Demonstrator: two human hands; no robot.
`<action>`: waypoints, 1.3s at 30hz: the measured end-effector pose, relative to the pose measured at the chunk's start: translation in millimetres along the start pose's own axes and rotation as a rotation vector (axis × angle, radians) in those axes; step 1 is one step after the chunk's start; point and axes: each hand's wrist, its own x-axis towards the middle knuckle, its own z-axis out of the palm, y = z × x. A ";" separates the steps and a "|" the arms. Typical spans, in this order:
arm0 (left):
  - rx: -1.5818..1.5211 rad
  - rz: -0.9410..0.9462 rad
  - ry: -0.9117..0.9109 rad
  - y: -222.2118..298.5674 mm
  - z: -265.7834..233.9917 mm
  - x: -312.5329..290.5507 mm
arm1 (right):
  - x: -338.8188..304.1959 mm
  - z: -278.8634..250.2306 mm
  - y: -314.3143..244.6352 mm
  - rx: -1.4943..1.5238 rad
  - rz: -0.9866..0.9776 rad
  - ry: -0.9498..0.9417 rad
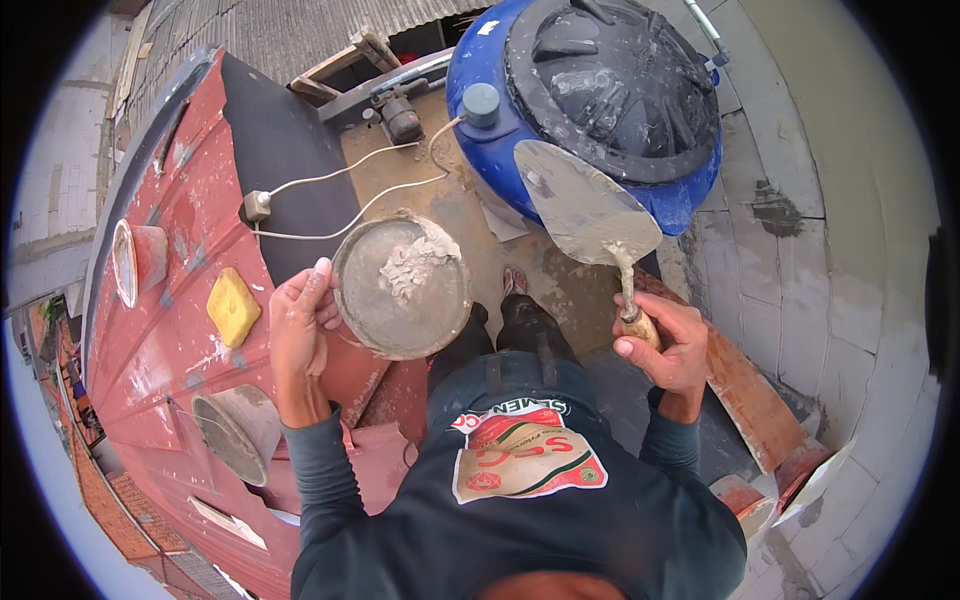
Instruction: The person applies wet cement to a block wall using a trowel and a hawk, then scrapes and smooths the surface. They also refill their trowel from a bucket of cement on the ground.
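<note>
My left hand (303, 330) grips the rim of a round, mortar-smeared pan (385, 325) in front of my waist. A small heap of wet grey mortar (418, 264) lies on the far part of the pan. In my right hand (668, 345) is a pointing trowel (580, 200), its wooden handle closed in my fingers. The trowel's broad blade is coated with a thin grey film and points up and to the left, in front of the blue water tank. A gap separates the blade from the pan.
A blue water tank (475, 165) with a black lid (610, 85) stands ahead. On the red metal roof (150, 340) at left lie a yellow sponge (233, 307) and two buckets. A white cable (350, 222) runs past a small pump (402, 120). A block wall (800, 290) rises at right.
</note>
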 end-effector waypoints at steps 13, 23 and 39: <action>0.509 -0.258 0.377 -371.8 71.4 148.7 | -111.6 44.6 71.8 -0.075 0.633 -0.057; 0.177 -0.286 0.552 -580.6 47.3 303.3 | -66.1 95.8 186.0 -0.329 0.785 -0.387; 0.064 -0.217 0.485 -672.4 -1.7 356.6 | 109.4 322.8 571.2 -0.767 0.418 -0.794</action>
